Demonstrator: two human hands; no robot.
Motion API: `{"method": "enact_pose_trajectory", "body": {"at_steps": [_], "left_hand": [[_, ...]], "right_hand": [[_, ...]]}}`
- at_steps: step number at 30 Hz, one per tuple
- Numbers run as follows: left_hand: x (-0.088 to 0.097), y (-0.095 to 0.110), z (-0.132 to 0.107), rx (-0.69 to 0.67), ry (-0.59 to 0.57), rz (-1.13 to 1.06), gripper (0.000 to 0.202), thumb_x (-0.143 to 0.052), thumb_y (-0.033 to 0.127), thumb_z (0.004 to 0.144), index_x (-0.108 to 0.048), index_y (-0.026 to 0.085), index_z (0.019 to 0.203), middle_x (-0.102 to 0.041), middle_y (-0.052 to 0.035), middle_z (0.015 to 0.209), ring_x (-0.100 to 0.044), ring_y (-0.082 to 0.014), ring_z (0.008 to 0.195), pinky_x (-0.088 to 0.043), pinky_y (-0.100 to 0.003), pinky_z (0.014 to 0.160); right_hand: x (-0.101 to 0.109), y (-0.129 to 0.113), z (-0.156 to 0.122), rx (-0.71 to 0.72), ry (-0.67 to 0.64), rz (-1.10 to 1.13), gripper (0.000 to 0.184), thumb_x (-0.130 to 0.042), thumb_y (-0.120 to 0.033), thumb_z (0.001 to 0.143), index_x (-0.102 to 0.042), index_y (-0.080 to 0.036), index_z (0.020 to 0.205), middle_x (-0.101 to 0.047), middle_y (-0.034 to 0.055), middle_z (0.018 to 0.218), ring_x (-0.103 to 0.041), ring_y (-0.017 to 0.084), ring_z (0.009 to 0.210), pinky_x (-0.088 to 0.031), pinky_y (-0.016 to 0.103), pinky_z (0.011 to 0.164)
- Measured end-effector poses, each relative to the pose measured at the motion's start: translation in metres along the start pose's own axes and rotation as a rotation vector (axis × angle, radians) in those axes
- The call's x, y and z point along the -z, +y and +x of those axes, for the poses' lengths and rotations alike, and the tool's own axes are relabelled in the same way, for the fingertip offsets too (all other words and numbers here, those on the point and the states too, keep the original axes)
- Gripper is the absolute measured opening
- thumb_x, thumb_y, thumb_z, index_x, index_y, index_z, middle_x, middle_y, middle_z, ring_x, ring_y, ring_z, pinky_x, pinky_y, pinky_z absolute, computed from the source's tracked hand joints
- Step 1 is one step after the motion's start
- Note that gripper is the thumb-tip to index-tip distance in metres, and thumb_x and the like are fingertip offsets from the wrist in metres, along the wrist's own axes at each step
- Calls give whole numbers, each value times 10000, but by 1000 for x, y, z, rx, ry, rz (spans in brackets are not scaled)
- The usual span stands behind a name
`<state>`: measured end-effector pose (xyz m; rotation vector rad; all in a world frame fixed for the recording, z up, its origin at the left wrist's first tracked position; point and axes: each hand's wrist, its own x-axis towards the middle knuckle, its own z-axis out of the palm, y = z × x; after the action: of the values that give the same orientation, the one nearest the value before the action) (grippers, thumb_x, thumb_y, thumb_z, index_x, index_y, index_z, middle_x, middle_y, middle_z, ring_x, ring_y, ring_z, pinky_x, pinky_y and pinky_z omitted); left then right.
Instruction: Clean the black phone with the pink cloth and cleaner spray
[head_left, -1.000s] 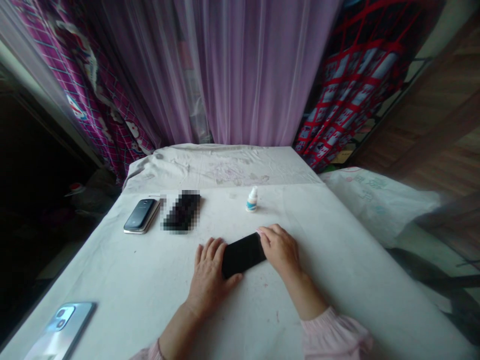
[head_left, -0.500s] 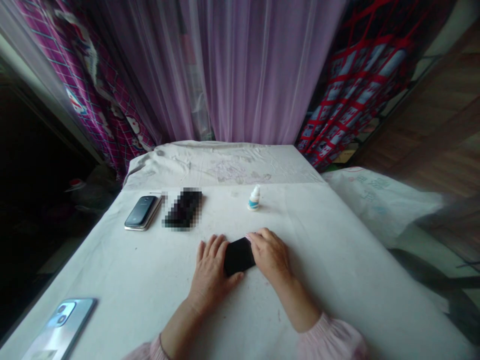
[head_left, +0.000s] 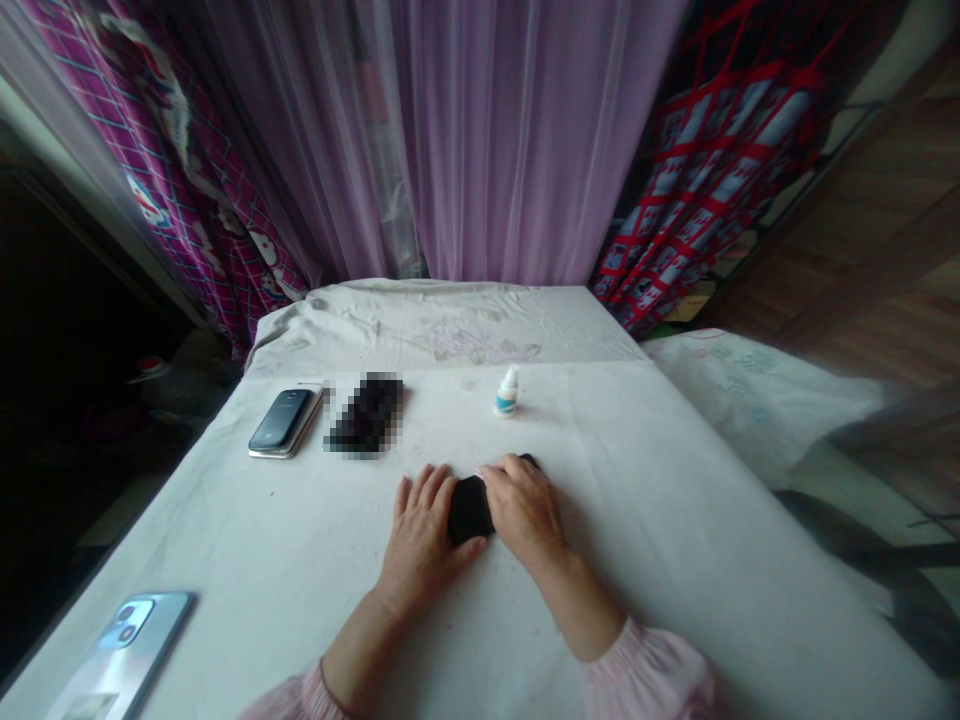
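A black phone [head_left: 469,508] lies screen-up on the white cloth-covered table [head_left: 675,480], in front of me. My left hand [head_left: 420,525] rests flat at the phone's left end, fingers stretched out, thumb along its near edge. My right hand [head_left: 523,505] lies flat over the right part of the phone and covers most of it; only a short black strip shows between the hands, plus a corner past my right fingertips.
A small white dropper bottle [head_left: 507,392] stands behind the hands. Further left lie a dark phone [head_left: 281,422] and a blurred-out dark object [head_left: 365,415]. A light blue phone [head_left: 124,640] lies camera-side up at the near left corner. Curtains hang behind the table.
My right hand has slid leftward across the black phone, covering more of it. The left hand has stayed at the phone's left end.
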<state>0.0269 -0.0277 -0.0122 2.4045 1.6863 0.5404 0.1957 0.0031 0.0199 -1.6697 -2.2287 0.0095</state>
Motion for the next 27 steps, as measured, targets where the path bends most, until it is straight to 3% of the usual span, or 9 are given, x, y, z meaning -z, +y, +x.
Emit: {"method": "enact_pose_trajectory", "body": {"at_steps": [8, 11, 15, 18, 27], "left_hand": [[6, -6, 8, -64, -49, -36, 751, -646, 589, 782, -436, 186, 1380, -470, -154, 1436, -368, -362, 1358, -233, -591, 1120], [6, -7, 9, -77, -41, -38, 740, -627, 591, 797, -424, 191, 1386, -468, -152, 1438, -363, -358, 1361, -221, -594, 1121], [5, -8, 9, -85, -52, -40, 719, -591, 598, 820, -423, 182, 1382, -464, -154, 1441, -354, -353, 1367, -211, -596, 1123], [6, -7, 9, -83, -61, -39, 734, -585, 619, 816, -427, 175, 1379, -463, -159, 1442, -351, -355, 1369, -212, -596, 1122], [5, -7, 9, -73, -55, -34, 736, -613, 580, 813, -413, 175, 1394, -451, -151, 1452, -346, -346, 1374, -198, -578, 1136]], "right_hand": [[11, 45, -4, -218, 25, -91, 248, -502, -193, 928, -732, -256, 998, -673, 49, 916, -587, 152, 766, -361, 263, 648], [12, 39, -5, -223, 17, -98, 250, -495, -206, 935, -729, -251, 1011, -671, 54, 919, -586, 157, 764, -361, 268, 647], [8, 8, -5, -110, -35, -39, 258, -482, -201, 941, -722, -252, 1019, -664, 53, 903, -589, 167, 814, -372, 270, 696], [7, -1, -4, -60, -41, -3, 260, -477, -211, 944, -717, -261, 1030, -662, 49, 907, -586, 168, 835, -374, 264, 713], [12, 45, -11, -245, 35, -72, 267, -474, -206, 933, -727, -252, 1004, -661, 46, 911, -584, 147, 769, -366, 254, 655]]}}
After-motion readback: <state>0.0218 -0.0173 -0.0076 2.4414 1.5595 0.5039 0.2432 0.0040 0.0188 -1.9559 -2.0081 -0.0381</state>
